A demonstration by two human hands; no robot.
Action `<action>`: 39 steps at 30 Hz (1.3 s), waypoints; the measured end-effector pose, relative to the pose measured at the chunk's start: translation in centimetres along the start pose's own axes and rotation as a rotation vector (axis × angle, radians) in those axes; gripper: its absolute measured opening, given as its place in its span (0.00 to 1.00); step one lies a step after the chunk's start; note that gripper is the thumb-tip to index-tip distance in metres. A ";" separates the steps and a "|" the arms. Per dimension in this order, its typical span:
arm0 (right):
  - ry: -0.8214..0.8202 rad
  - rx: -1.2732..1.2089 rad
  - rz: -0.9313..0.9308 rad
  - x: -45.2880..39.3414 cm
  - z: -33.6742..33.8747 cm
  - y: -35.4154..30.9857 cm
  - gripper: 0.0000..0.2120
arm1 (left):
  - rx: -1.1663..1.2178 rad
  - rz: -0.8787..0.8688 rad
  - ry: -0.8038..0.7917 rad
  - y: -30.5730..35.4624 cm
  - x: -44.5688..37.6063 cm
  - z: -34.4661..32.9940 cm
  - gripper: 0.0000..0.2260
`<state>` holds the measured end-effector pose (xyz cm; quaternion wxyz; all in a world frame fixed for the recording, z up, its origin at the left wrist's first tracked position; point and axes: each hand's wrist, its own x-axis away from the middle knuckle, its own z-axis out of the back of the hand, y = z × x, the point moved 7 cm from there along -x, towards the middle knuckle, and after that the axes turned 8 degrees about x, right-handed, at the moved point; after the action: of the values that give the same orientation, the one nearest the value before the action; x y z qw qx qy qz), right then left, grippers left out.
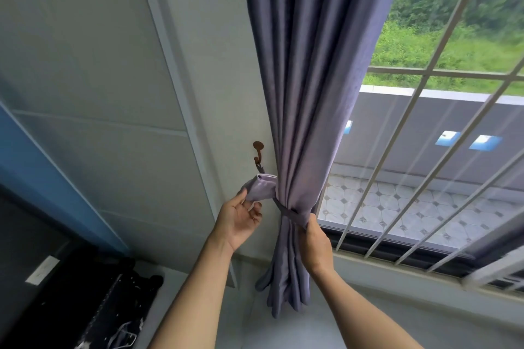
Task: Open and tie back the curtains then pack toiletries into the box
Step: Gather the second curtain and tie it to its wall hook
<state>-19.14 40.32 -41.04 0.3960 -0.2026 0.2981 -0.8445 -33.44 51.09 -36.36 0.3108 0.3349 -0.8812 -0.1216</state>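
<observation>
Beside the window grille (442, 133), the purple curtain (309, 79) hangs gathered against the wall, cinched by a matching tieback (286, 211). Your left hand (241, 218) pinches the tieback's wide loose end just below the brown wall hook (257, 153). Your right hand (316, 244) grips the band where it wraps the curtain's right edge.

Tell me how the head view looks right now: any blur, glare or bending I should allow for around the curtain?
Head view: daylight from the window lights the curtain evenly; faint reflection streaks cross the glass at lower right; greenery outside is smeared; wide-angle bending slants the window bars and wall panels; both hands, the left hand and right hand, and the tieback stay sharp.
</observation>
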 end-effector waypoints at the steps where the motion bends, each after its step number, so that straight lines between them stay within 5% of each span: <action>1: -0.004 0.002 0.004 0.0 0.0 0.0 0.05 | 0.030 -0.001 -0.010 0.0 0.2 0.1 0.08; 5: 0.006 -0.026 -0.003 0.1 -0.2 0.1 0.05 | -0.013 0.015 -0.085 -0.4 1.0 0.6 0.07; 8: -0.002 0.011 0.028 0.1 -0.3 -0.1 0.05 | -0.145 0.045 -0.123 -0.4 1.9 1.0 0.24; 10: -0.015 0.021 0.048 0.2 -0.4 -0.3 0.05 | -0.198 0.057 -0.125 -0.4 2.3 0.8 0.26; 17: 0.002 0.029 0.019 -0.5 -0.3 0.5 0.05 | -0.177 0.048 -0.106 -0.5 4.1 1.0 0.26; 24: -0.023 0.121 0.030 -0.9 -0.6 1.1 0.03 | -0.027 -0.032 -0.155 -1.2 5.4 -0.2 0.15; 32: -0.019 0.156 0.087 -1.6 -0.4 0.9 0.03 | -0.380 0.072 -0.128 -3.9 6.0 1.1 0.11; 39: -0.079 0.091 0.103 -2.5 -0.1 1.3 0.06 | -0.859 -0.205 -0.049 -5.5 6.3 1.1 0.10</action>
<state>-17.01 41.66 -42.23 0.4590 -0.2020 0.2535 -0.8272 -34.97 42.80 -36.62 0.3873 0.2580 -0.7200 -0.5148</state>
